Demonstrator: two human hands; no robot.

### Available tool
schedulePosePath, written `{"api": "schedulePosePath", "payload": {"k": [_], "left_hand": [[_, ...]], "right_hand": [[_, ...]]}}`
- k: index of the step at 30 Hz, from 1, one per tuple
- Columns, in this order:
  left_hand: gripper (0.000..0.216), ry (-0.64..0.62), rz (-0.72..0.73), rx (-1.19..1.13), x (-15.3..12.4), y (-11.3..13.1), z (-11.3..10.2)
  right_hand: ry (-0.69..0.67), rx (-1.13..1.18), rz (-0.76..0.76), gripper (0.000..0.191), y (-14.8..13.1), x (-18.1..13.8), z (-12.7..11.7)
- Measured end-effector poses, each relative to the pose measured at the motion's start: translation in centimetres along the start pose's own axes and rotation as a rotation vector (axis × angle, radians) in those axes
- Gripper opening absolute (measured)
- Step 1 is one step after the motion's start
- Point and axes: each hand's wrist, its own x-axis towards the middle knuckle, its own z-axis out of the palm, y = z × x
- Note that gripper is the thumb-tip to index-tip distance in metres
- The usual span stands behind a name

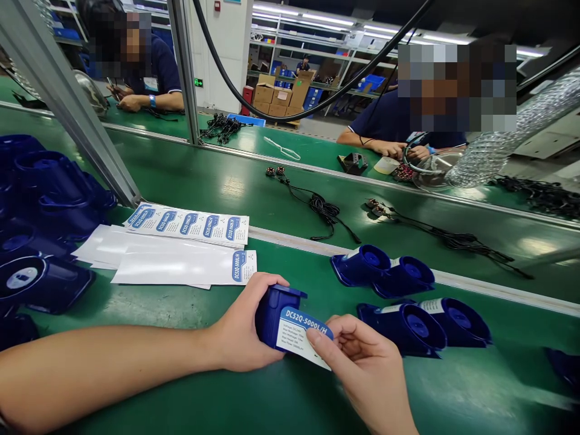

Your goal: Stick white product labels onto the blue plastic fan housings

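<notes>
My left hand [247,323] is wrapped round a dark blue plastic pump housing [268,314], held above the green bench. Between the thumb and fingers of my right hand [362,356] is the right end of a blue and white sticker label [296,335] printed "DC52Q-5000L/H". The label's left part lies against the side of the housing; its right end stands off it. Left of my hands lie sheets of the same kind of label [188,225], and a mostly bare backing sheet [176,260] with one label at its right end.
Blue housings are piled at the left [49,181]. Several labelled housings [410,326] stand at the right. Beyond a pale rail, black cables [324,208] lie on a green belt. A metal post [86,115] rises at left. Two people work opposite; a foil duct [512,133] hangs right.
</notes>
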Motion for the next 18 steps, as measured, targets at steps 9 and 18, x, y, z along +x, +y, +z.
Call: {"api": "schedulePosePath", "payload": {"k": [9, 18], "left_hand": [[0.084, 0.002, 0.012, 0.019, 0.03, -0.02, -0.08], [0.083, 0.003, 0.012, 0.025, 0.05, 0.17, -0.07]], "right_hand": [[-0.018, -0.024, -0.008, 0.041, 0.05, 0.12, -0.13], [-0.004, -0.010, -0.018, 0.040, 0.06, 0.14, -0.08]]}}
